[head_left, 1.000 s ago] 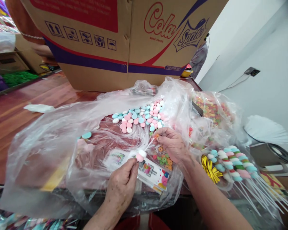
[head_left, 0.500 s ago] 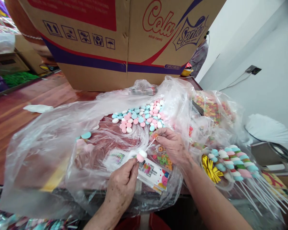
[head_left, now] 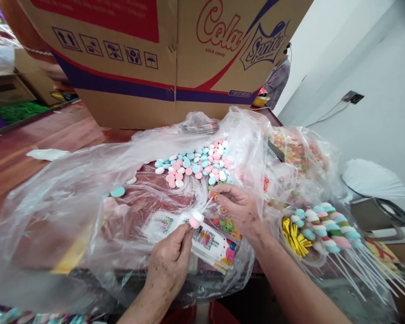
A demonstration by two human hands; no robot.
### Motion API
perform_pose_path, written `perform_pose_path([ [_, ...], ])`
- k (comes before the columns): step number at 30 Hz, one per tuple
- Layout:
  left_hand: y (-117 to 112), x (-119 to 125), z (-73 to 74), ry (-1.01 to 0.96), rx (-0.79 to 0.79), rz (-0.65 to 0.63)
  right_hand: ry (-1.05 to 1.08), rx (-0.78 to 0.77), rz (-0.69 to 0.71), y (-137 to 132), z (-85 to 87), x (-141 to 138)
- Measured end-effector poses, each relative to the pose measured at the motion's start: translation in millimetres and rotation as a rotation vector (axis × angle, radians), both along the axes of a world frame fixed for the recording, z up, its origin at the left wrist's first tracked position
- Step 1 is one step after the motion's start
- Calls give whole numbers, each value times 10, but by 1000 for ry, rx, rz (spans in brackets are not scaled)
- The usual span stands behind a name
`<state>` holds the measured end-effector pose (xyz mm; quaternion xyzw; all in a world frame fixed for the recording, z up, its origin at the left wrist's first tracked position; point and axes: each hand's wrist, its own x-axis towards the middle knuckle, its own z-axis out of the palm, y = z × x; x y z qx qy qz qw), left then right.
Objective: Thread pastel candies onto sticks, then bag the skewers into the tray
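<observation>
My left hand [head_left: 170,263] pinches a thin white stick [head_left: 205,207] that carries pink and white candy pieces [head_left: 195,219] near my fingertips. At the stick's far tip my right hand [head_left: 239,207] is closed, pinching a small orange ring candy [head_left: 214,195]. Both hands hover over a crumpled clear plastic bag [head_left: 87,202]. A pile of pastel pink, blue and white candies [head_left: 195,164] lies on it just beyond my hands. Small coloured ring candies [head_left: 227,225] sit under my right hand.
A big cardboard box [head_left: 148,58] marked Cola Sprite stands at the back. Finished candy skewers [head_left: 327,227] with gold ties lie at the right, a bag of gummy candy [head_left: 297,153] behind them. Printed cards [head_left: 209,240] lie under the plastic. Another person [head_left: 276,81] stands far behind.
My right hand has edged slightly left along the stick's tip with the orange ring. My head has shifted a little; the left hand keeps its hold.
</observation>
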<state>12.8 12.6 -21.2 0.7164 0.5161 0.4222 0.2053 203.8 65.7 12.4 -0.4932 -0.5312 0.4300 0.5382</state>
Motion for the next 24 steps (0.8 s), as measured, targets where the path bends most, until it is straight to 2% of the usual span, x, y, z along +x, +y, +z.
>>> perform_pose_path([
  [4,-2,-8,4,15,-32,12,-303,206,-33,-92,-66,-36],
  [9,2,-10,17,1,-41,5,-320,119,-83,-134,-118,-71],
  [12,-5,-11,15,-3,-27,-3,-328,125,-138,-103,-123,-69],
  [19,-16,-19,12,-3,-3,-16,-200,56,-150,-74,-115,-79],
  [24,-12,-16,20,6,-3,-19,93,-63,-120,-73,-94,-124],
])
